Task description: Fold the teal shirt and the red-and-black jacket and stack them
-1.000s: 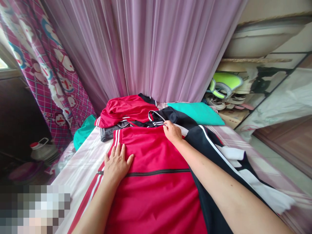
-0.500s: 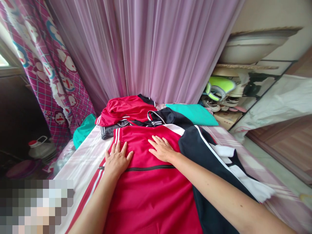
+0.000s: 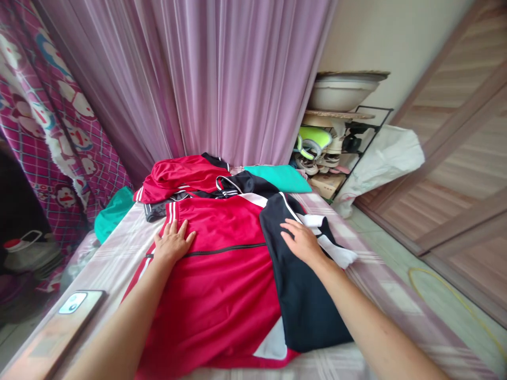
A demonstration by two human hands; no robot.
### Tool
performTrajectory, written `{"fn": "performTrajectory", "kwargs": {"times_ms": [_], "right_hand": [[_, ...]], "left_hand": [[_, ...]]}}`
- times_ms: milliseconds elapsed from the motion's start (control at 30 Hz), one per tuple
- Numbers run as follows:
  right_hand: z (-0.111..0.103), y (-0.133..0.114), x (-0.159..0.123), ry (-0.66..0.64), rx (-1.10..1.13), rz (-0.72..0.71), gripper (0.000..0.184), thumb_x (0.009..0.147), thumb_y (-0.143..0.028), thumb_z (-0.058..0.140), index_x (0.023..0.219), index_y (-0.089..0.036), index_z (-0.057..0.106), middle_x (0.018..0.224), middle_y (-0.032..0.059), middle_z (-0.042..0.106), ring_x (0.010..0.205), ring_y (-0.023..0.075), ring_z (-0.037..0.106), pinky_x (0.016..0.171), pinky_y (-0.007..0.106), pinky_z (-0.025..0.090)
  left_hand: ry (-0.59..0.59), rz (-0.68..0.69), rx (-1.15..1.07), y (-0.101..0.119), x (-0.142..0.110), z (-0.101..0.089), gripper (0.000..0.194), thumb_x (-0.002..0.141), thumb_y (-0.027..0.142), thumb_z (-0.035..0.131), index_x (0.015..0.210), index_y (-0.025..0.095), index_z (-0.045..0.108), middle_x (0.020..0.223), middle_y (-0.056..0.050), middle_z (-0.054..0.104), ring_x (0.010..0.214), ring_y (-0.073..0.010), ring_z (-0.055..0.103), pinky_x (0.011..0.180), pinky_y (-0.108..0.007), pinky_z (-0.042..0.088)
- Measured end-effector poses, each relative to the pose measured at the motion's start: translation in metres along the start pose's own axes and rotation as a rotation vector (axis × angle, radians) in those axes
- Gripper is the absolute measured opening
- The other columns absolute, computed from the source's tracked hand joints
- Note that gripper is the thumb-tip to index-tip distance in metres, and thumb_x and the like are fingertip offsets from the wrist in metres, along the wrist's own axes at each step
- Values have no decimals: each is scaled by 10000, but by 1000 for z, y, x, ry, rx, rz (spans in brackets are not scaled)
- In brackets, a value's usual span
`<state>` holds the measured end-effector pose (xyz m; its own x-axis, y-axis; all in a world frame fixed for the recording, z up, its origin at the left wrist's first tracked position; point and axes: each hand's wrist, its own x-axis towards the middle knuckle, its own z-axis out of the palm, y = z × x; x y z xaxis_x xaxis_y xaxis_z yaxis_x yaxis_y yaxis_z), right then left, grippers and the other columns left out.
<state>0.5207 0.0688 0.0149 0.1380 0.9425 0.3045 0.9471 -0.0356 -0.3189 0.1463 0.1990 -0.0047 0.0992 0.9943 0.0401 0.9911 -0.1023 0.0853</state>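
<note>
Your left hand (image 3: pixel 172 244) lies open on the red garment (image 3: pixel 222 295), gripping nothing; your right hand (image 3: pixel 303 241) is open above the dark part (image 3: pixel 304 311), though whether it touches is unclear. The garment is spread on the plaid cloth (image 3: pixel 384 285). If you press unevenly, the thin, slippery-looking fabric could bunch beneath your palm, and a sideways drag might ruck the cloth too. Your left forearm could nudge the phone (image 3: pixel 59 332). Soft ripples cross the red, a narrow black zip (image 3: pixel 225 249) runs stiffer, and the white piece (image 3: pixel 338 252) looks crumpled.
</note>
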Motion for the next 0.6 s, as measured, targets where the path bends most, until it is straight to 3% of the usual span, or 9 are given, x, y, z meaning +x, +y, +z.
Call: {"fn": "performTrajectory", "kwargs": {"times_ms": [133,267,433,500,600], "right_hand": [[-30,55,-48,88,63,375,362,869,-300,475,1110,-226,735,1199,94,712,1065,264,666,932,381,511],[-42,81,-88,116,195,571,360,854,-366,482,1050,-230,752,1078,89,753,965,269,685,856,371,525],[-37,89,-109,117,391,555,385,808,-458,525,1001,-204,741,988,95,754,913,257,678,826,355,519],[-36,89,-109,83,389,470,339,756,-487,583,886,-213,735,985,84,740,897,248,668,826,353,511],[-36,88,-109,82,314,361,237,681,-456,636,670,-221,669,950,67,718,854,235,645,797,350,494]], "left_hand": [[49,50,-20,-2,-5,-9,630,969,490,304,1522,193,357,1601,-170,317,1471,-318,296,1143,-592,267],[203,193,2,-4,-47,-17,534,958,434,370,1419,208,513,1549,-127,427,1440,-297,362,1181,-521,259],[117,463,-96,-16,-120,-12,506,966,476,340,1281,230,651,1366,-86,629,1286,-254,554,1129,-423,397],[79,499,-118,-25,-137,-8,545,966,514,322,1293,221,646,1379,-89,620,1272,-246,567,1121,-411,414],[122,475,-108,-38,-146,-6,612,936,573,353,1316,179,626,1413,-131,585,1302,-290,541,1121,-459,410]]}}
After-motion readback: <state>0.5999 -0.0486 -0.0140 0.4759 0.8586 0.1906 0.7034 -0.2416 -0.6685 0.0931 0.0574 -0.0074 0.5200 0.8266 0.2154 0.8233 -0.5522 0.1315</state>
